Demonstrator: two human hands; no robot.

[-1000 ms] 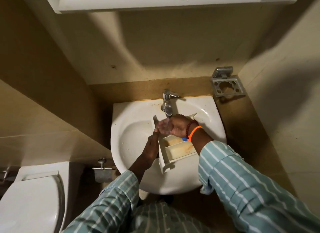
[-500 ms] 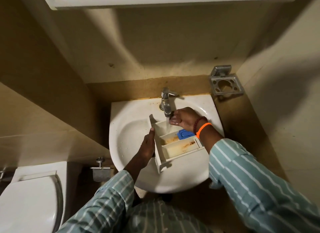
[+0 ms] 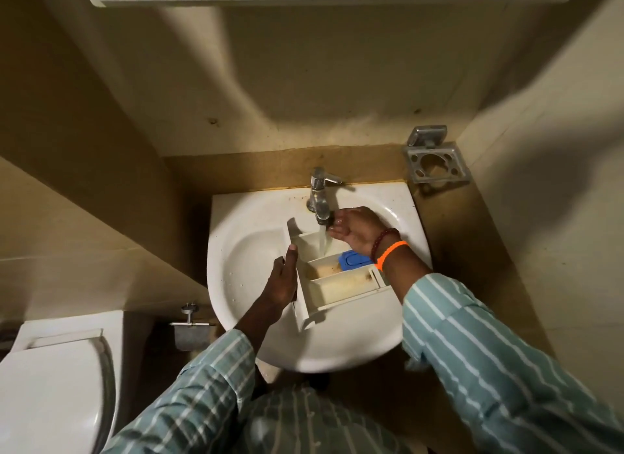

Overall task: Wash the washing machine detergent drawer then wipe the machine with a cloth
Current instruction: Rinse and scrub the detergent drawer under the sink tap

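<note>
Far left: toilet (image 3: pixel 50 379) w/ lid down, not in play. Sink (image 3: pixel 250 251) was mid-frame, detergent drawer (image 3: pixel 341 281) sat in the basin. Left hand (image 3: pixel 282 279) was flat against the drawer's left side wall, fingers (image 3: pixel 291 252) extended, bracing rather than wrapped — thumb side hidden, so full grip unclear. Drawer's long axis ran from near the tap (image 3: pixel 319 197) down toward the person, slightly skewed. Water stream (image 3: pixel 322 241) hit the rear compartment; brown residue in the two front ones, blue insert (image 3: pixel 353 260) on the right. Right hand (image 3: pixel 358 230) was just right of the spout, fingers loosely curled, holding nothing — it sat nearer the dirty compartments, so prob the scrubbing hand. Machine wipe not begun yet.
</note>
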